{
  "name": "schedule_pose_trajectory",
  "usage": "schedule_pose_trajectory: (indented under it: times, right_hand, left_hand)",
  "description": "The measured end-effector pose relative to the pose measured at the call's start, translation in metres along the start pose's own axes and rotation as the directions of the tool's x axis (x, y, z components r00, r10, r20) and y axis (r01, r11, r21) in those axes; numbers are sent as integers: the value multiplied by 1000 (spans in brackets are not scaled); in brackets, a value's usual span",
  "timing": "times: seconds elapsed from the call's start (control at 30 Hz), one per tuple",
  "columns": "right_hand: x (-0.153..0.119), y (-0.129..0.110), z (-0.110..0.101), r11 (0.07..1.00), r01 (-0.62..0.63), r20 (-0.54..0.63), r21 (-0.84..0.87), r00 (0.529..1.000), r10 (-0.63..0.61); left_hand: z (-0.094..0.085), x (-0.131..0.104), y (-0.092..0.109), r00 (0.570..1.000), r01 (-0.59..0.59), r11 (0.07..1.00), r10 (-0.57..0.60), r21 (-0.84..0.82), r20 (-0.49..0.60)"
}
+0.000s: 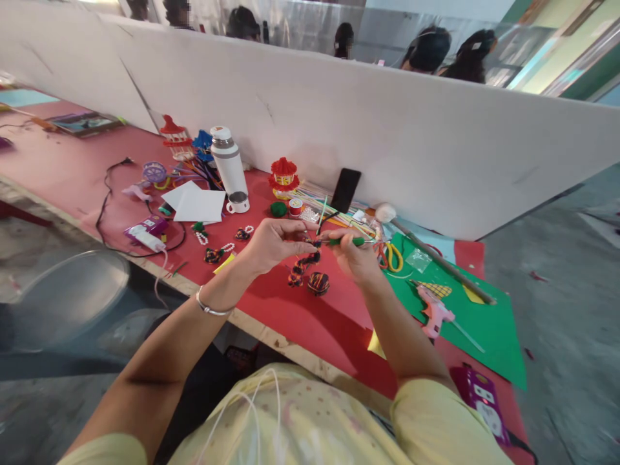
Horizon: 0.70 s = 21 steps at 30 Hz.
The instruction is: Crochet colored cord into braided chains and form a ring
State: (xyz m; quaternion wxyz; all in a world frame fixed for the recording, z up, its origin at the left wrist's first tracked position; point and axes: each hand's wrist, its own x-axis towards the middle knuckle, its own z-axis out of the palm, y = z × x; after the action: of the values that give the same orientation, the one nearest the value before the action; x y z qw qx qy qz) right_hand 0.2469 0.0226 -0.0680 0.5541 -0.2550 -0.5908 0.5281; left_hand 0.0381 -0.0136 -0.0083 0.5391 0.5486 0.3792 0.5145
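Above the red table top, my left hand (276, 245) pinches the upper end of a dark, multicoloured yarn strand (304, 263) between thumb and fingers. My right hand (356, 255) is closed around a thin tool with a green handle (356, 241), its tip pointing left at the yarn by my left fingertips. The lower part of the strand hangs or rests in knotted clumps below my hands; which of the two is unclear. Just right of it lies a ball of the same black, orange and yellow yarn (318, 283). The fine work between the fingertips is too small to make out.
Behind my hands are a phone (345, 190), a red spool (295, 206) and a red-and-yellow ornament (283, 177). A white bottle (229, 165) and white papers (198, 203) stand left. On the right are yellow scissors (394, 257), a stick (436, 258) and a pink glue gun (436, 311).
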Motion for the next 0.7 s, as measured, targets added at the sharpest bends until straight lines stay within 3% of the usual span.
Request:
schedule_pose_trajectory:
  times: [0.13, 0.27, 0.33, 0.47, 0.6, 0.7]
  right_hand:
    - [-3, 4, 6, 996, 17, -52, 93, 999, -12]
    - [-3, 8, 11, 985, 45, -35, 169, 999, -39]
    - [-2, 11, 13, 985, 17, -32, 170, 999, -11]
    - [0, 14, 14, 977, 14, -82, 213, 997, 4]
    - [-3, 7, 15, 994, 108, -144, -33, 983, -112]
    - [-8, -4, 18, 934, 209, -168, -290, 950, -264]
  left_hand:
    - [6, 0, -4, 998, 70, 985, -70, -158, 9]
    - [4, 2, -13, 956, 275, 909, -225, -313, 186]
    - [1, 3, -15, 950, 293, 893, -233, -343, 205]
    - [1, 3, -8, 968, 248, 904, -215, -349, 133]
    - [7, 4, 2, 979, 196, 946, -204, -258, -2]
    - [12, 6, 1, 980, 147, 976, -166, -162, -107]
